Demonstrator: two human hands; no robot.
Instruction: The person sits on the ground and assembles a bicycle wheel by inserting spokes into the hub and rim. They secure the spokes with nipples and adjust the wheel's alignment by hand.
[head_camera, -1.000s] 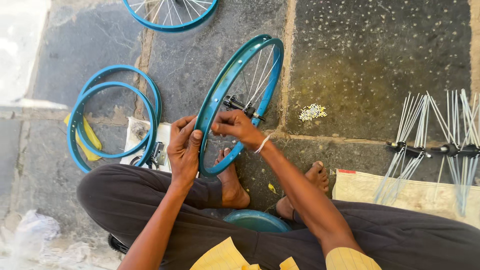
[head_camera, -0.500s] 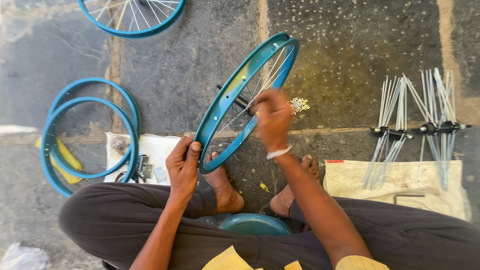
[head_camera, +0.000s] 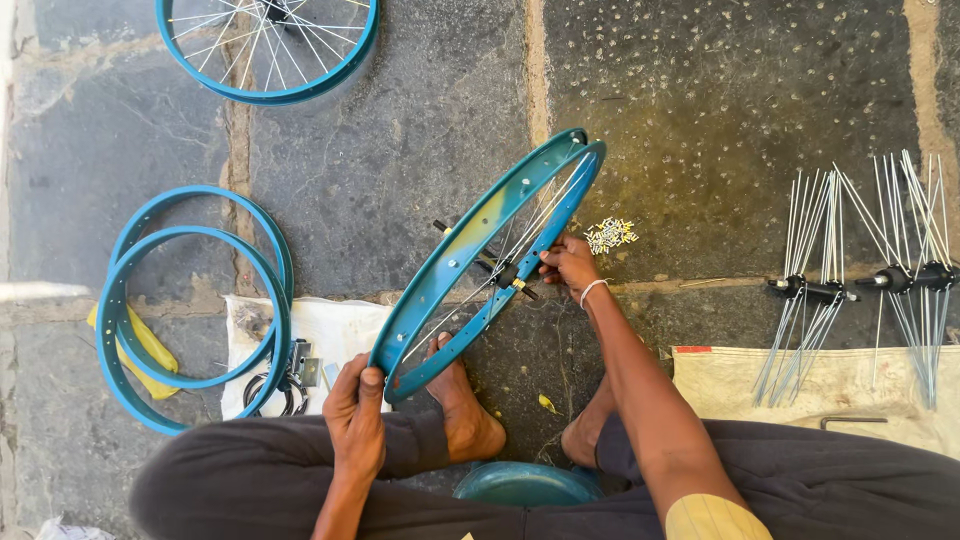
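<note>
Left hand (head_camera: 355, 415) grips the teal metal wheel rim (head_camera: 470, 265); right hand (head_camera: 570, 265) pinches a spoke at its black hub (head_camera: 505, 273); few spokes laced, most remaining.

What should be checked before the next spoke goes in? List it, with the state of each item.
1. Left hand grips the near edge of the teal rim: ok.
2. Rim stands on edge, braced by a bare foot: ok.
3. Right hand at the hub: ok.
4. Pile of small nipples beside the right hand: ok.
5. Spoke seated in the hub hole: cannot tell.
6. Spare hub and spoke bundles lie apart, on the right: ok.
</note>
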